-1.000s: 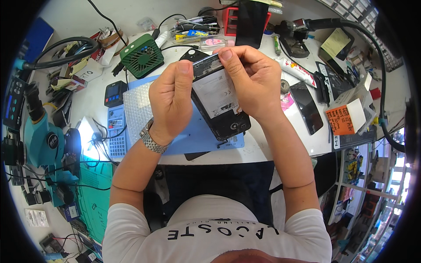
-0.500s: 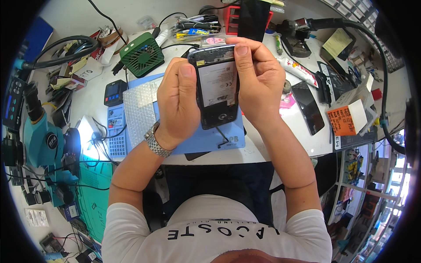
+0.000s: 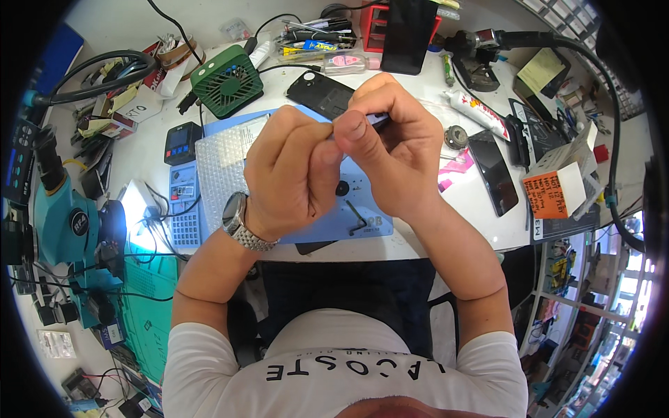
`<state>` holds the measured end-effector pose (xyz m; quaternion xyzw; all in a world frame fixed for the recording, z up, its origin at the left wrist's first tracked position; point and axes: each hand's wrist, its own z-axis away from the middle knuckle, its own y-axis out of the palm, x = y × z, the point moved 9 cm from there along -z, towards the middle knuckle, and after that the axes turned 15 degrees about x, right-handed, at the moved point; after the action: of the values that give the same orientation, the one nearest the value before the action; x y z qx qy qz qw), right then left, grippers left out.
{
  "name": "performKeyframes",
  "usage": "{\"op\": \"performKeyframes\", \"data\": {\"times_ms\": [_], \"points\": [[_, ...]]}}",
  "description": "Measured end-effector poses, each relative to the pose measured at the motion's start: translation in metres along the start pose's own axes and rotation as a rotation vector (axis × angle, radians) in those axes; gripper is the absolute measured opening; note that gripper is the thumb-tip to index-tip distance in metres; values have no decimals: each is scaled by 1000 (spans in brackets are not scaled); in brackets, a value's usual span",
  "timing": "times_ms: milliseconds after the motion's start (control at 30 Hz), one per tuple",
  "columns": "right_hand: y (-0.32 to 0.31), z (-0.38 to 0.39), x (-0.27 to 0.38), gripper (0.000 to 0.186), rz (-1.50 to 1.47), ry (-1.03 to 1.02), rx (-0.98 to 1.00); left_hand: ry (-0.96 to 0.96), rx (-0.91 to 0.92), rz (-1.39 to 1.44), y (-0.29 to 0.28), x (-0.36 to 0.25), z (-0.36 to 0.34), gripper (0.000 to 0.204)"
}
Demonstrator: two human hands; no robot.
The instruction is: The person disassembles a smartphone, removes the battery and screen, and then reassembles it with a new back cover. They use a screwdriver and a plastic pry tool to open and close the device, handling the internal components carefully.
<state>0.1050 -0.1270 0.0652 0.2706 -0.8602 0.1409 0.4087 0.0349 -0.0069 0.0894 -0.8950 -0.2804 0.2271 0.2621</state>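
The opened phone (image 3: 379, 120) is tipped up between my hands, and only a dark sliver of it shows. Curled fingers of my left hand (image 3: 287, 171) close on its near side, the thumb bent inward. Opposite, my right hand (image 3: 394, 143) pinches it with thumb and forefinger. The fingertips of both hands almost meet, and most of the phone is hidden behind them. Beneath lies a blue work mat (image 3: 327, 226) with a thin black bent part (image 3: 357, 217) on it. Beyond the hands rests a black phone back cover (image 3: 319, 93).
Bubble wrap (image 3: 219, 167) lies left of my hands, near a green fan (image 3: 228, 82). To the right are a dark phone (image 3: 493, 171), a white tube (image 3: 479, 115) and an orange-labelled box (image 3: 554, 189). A teal microscope (image 3: 59, 223) stands far left.
The phone has tilted from facing me, battery in view, to nearly edge-on. Both hands have come closer together with fingers curled, and the back cover behind now shows.
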Motion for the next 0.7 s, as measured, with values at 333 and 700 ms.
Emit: {"op": "performKeyframes", "data": {"times_ms": [333, 700], "points": [[-27, -2, -16, 29, -325, 96, -154, -110, 118, 107, 14, 17, -3, 29], [-53, -19, -25, 46, -549, 112, -294, -9, 64, -1, 9, 29, -3, 30]]}}
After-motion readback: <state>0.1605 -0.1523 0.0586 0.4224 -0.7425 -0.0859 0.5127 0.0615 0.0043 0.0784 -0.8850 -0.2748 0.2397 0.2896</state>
